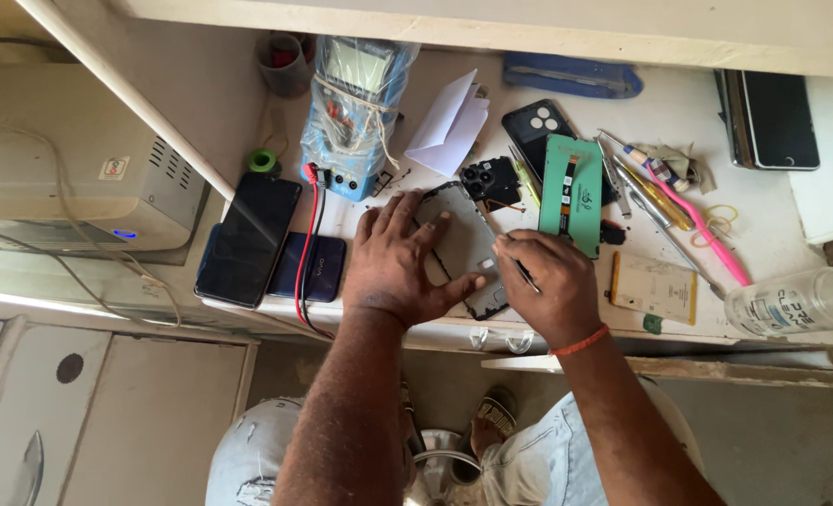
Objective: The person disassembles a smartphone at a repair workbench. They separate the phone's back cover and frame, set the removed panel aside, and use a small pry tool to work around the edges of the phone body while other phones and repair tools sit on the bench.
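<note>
Dark, opened phone frame (465, 248) lies under spread left hand (399, 262); right hand (546, 281) pinches a thin tool (526, 274).

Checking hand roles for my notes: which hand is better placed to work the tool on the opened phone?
Probably the right hand: it grips a thin tool at the opened phone; the left hand lies flat on it.
</note>
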Demonstrator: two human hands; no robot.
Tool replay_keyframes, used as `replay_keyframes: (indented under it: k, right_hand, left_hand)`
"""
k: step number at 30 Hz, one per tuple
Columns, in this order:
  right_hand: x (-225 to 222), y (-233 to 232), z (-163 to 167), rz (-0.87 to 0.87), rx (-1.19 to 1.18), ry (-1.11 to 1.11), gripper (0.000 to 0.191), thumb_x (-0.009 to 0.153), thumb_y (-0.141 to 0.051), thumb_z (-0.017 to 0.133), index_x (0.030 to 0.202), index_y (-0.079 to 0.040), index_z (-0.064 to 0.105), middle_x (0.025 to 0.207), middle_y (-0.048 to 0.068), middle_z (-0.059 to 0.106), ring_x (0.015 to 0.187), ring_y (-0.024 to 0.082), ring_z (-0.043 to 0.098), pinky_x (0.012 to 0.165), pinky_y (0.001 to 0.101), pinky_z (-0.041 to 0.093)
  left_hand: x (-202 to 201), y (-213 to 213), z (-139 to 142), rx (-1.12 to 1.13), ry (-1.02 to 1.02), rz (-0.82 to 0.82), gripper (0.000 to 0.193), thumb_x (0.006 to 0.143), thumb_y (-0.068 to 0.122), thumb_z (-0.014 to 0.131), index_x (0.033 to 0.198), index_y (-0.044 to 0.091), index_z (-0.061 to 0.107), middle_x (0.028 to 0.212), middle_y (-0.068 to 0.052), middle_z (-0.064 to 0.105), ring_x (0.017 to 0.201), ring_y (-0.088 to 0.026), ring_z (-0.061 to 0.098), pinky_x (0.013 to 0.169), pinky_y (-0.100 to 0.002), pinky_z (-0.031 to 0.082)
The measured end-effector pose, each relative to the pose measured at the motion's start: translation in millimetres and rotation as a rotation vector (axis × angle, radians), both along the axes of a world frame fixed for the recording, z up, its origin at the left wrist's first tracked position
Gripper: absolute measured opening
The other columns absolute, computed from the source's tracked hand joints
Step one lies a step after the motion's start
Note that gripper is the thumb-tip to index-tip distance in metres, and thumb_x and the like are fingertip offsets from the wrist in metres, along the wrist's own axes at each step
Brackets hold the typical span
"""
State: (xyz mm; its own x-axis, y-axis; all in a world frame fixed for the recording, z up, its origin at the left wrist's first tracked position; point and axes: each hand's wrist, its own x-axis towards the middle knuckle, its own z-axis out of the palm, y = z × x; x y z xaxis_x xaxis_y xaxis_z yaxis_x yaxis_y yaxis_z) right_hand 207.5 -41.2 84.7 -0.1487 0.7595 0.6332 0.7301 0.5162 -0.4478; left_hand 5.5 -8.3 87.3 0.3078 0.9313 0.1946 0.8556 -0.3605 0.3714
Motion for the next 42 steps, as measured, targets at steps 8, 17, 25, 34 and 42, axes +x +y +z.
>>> replay_keyframes:
  k: [8,17,25,34,42]
  right_hand:
    - [-9,28,-4,0.031,0.036,0.027,0.009,0.090,-0.001,0.077,0.097,-0.003,0.072,0.098,0.012,0.075,0.089,0.030,0.075,0.078,0.0363,0.060]
    - [-7,20,0,0.031,0.018,0.019,0.009,0.091,0.000,0.076,0.099,-0.003,0.072,0.097,0.012,0.075,0.088,0.030,0.074,0.077,0.0365,0.059]
    - [-12,39,-2,0.008,0.036,-0.001,0.009,0.090,-0.002,0.077,0.098,-0.005,0.073,0.097,0.010,0.075,0.085,0.029,0.074,0.073,0.0359,0.059]
    - [-5,20,0,0.013,0.030,-0.032,0.010,0.089,-0.002,0.077,0.097,-0.004,0.072,0.097,0.010,0.074,0.085,0.029,0.074,0.073,0.0362,0.059]
    - [-8,27,-1,-0.022,0.060,-0.056,0.010,0.088,-0.002,0.078,0.096,-0.006,0.072,0.097,0.010,0.074,0.085,0.029,0.074,0.073,0.0360,0.059]
  left_hand:
    - [-1,0,1,-0.006,0.015,-0.007,0.092,0.065,0.080,0.073,0.133,0.019,0.067,0.156,-0.017,0.041,0.146,-0.034,0.034,0.118,-0.054,0.022]
    - [-1,2,1,-0.019,0.025,-0.005,0.092,0.065,0.081,0.072,0.133,0.020,0.067,0.156,-0.013,0.042,0.147,-0.033,0.032,0.118,-0.056,0.020]
    - [0,0,0,0.004,0.022,-0.016,0.093,0.063,0.082,0.072,0.132,0.019,0.068,0.155,-0.013,0.044,0.147,-0.033,0.033,0.119,-0.055,0.021]
    - [0,0,1,-0.039,0.017,-0.013,0.093,0.064,0.082,0.072,0.133,0.020,0.067,0.157,-0.012,0.042,0.148,-0.032,0.031,0.119,-0.055,0.020]
    - [1,1,2,-0.049,0.038,-0.016,0.094,0.064,0.082,0.071,0.134,0.021,0.066,0.158,-0.013,0.039,0.148,-0.033,0.029,0.119,-0.056,0.018]
